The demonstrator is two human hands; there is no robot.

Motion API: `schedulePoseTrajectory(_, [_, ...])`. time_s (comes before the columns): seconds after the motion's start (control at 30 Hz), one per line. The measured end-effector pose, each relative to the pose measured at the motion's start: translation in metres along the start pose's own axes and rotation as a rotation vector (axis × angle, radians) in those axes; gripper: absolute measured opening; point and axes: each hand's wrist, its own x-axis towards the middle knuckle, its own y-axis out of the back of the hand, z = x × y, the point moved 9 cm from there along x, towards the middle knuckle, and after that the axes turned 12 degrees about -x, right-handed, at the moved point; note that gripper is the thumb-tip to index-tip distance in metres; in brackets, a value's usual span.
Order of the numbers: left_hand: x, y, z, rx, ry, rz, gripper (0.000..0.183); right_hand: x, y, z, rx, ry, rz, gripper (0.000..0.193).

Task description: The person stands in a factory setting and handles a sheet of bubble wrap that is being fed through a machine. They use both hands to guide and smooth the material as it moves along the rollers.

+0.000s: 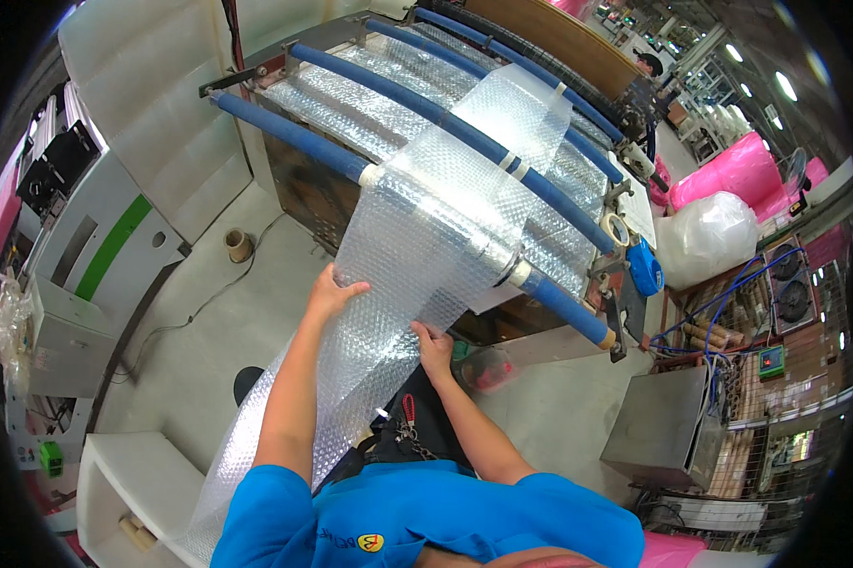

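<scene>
A long machine (pixel 351 123) fills the upper middle of the view, running from about ten o'clock down to four o'clock, with blue rollers (pixel 303 140) laid across it and bubble wrap spread flat over its top. A narrower bubble sheet (pixel 417 256) comes off the machine at one o'clock, passes over the rollers and hangs down past the person's body toward seven o'clock, where it trails over a white bench (pixel 128 473).

Grey cabinets (pixel 86 256) with a green stripe stand at nine o'clock. A grey metal box (pixel 658 426) sits on the floor at four o'clock, with cables and fans behind it. Pink film and a clear bag (pixel 705 237) lie at three o'clock.

The person wears a blue shirt (pixel 417 521) at six o'clock.

The hands are apart, one on each edge of the sheet. The left hand (pixel 334 292) is closed over the sheet's left edge, fingers curled on top. The right hand (pixel 434 343) pinches the right edge just below the nearest roller.

A blue tape dispenser (pixel 646 267) rests on the machine's end at three o'clock. A small tape roll (pixel 238 245) stands on the floor at ten o'clock. A red clip (pixel 409 409) hangs at the person's waist.
</scene>
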Motion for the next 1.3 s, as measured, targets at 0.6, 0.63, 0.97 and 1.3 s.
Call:
schedulePoseTrajectory(0.6, [-0.004, 0.002, -0.013, 0.038, 0.099, -0.086, 0.064, -0.021, -0.010, 0.026, 0.039, -0.064, -0.047, 0.023])
schedulePoseTrajectory(0.63, [-0.004, 0.001, -0.014, 0.004, 0.081, -0.097, 0.065, -0.022, -0.009, 0.026, 0.051, -0.083, -0.052, 0.024])
schedulePoseTrajectory(0.97, [0.026, -0.009, 0.093, 0.160, -0.082, 0.059, 0.082, 0.054, 0.040, -0.037, -0.049, 0.049, 0.071, 0.036])
schedulePoseTrajectory(1.3, [-0.016, 0.022, 0.032, 0.157, 0.101, -0.105, 0.087, -0.001, 0.005, -0.011, 0.093, -0.226, -0.174, 0.021])
